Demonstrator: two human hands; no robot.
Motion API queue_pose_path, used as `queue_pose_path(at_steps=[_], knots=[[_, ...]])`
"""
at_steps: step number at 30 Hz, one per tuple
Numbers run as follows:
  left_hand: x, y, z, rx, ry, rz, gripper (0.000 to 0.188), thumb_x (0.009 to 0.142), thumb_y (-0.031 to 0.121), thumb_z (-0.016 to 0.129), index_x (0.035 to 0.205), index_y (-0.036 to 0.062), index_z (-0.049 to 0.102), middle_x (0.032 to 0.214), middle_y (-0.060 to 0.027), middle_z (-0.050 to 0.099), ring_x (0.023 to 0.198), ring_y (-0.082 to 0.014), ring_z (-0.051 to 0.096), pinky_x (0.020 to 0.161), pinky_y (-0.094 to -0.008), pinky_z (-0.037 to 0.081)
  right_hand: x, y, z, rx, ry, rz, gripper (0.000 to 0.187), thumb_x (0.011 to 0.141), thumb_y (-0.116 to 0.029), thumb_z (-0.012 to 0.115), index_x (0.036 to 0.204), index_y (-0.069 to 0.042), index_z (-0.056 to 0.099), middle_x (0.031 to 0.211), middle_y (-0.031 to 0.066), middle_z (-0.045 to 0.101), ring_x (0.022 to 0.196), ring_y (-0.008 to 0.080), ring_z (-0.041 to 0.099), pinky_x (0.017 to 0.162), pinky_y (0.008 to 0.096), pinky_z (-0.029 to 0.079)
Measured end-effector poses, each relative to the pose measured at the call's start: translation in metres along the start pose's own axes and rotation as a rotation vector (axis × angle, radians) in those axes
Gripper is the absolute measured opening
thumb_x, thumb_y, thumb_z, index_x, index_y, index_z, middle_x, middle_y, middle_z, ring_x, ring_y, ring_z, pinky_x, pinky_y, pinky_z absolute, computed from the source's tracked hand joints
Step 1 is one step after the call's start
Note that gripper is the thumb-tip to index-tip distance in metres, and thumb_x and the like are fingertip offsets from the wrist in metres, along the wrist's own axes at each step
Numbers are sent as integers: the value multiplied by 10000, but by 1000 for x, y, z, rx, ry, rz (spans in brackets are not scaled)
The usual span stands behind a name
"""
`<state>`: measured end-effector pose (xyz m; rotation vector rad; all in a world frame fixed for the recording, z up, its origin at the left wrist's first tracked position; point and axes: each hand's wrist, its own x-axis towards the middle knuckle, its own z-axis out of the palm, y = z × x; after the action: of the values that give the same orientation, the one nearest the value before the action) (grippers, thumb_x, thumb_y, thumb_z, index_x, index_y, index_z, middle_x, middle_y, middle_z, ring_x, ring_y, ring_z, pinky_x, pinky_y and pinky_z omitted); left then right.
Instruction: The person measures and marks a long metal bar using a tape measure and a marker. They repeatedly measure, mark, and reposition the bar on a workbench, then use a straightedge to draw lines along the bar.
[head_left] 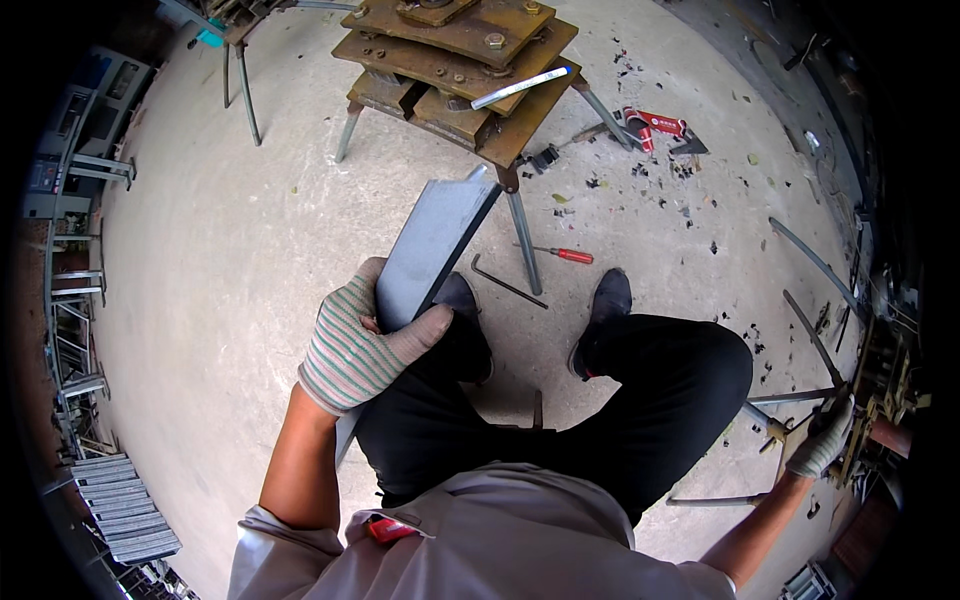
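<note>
My left hand [355,345], in a striped knit glove with bare fingertips, is closed around a long flat grey metal profile [432,245]. The profile tilts up and away, with a notched far end and a dark side edge. Its lower part passes behind my forearm and beside my left thigh. Far to the right, my right hand [825,440], also gloved, reaches in among brownish metal parts [880,425] on a low stand. Its fingers blend into those dark parts, so their grip is hidden. Ahead stands a rusty stacked-plate press tool [455,55] on pipe legs, with a white marker pen [520,88] lying on it.
On the floor lie a bent hex key [508,282], a red-handled screwdriver [568,255], a red box [655,125] and dark scraps. A stack of grey profiles [125,508] sits at lower left. Pipe legs [720,500] jut out near my right arm.
</note>
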<state>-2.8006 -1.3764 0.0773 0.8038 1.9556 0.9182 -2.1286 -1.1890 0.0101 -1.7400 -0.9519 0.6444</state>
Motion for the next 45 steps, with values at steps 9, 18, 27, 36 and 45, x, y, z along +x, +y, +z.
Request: queue_pose_path(at_steps=[9, 18, 27, 36, 45], knots=[[-10, -28, 1, 88, 267, 440, 645, 819, 251, 856, 1309, -27, 543, 1108, -176, 694, 1015, -257, 677, 914, -362, 535, -244, -143, 245, 604, -999, 135, 675, 972, -608, 549, 1276, -8, 601, 1068, 104, 689, 836, 143, 676, 713, 269, 549], [-32, -25, 7, 225, 416, 1038, 700, 687, 244, 908, 1234, -54, 588, 1218, -243, 613, 1126, -399, 627, 968, -494, 512, -345, -164, 301, 363, -1621, 297, 886, 869, -747, 612, 1280, 34, 550, 1085, 119, 676, 901, 143, 680, 790, 264, 558], [-36, -14, 34, 162, 212, 936, 827, 599, 347, 945, 1207, -100, 606, 1175, -240, 658, 1115, -456, 649, 999, -519, 509, -358, -161, 300, 336, -1634, 297, 1051, 869, -795, 562, 1476, 42, 374, 1387, 144, 538, 1279, 205, 556, 1080, 369, 461], [-35, -17, 32, 138, 151, 922, 869, 633, 237, 939, 1331, -90, 539, 1246, -260, 634, 1177, -462, 625, 1031, -512, 488, -359, -151, 299, 498, -1669, 315, 827, 999, -611, 505, 1518, 20, 375, 1410, 152, 522, 1299, 239, 505, 1120, 380, 389], [-33, -17, 11, -40, -68, 892, 1000, 674, 150, 914, 1505, -41, 392, 1284, -273, 612, 1178, -455, 621, 1023, -488, 472, -318, -179, 313, 225, -1593, -287, 407, 963, -265, 704, 1275, -26, 601, 911, -4, 613, 741, 48, 534, 712, 234, 469]])
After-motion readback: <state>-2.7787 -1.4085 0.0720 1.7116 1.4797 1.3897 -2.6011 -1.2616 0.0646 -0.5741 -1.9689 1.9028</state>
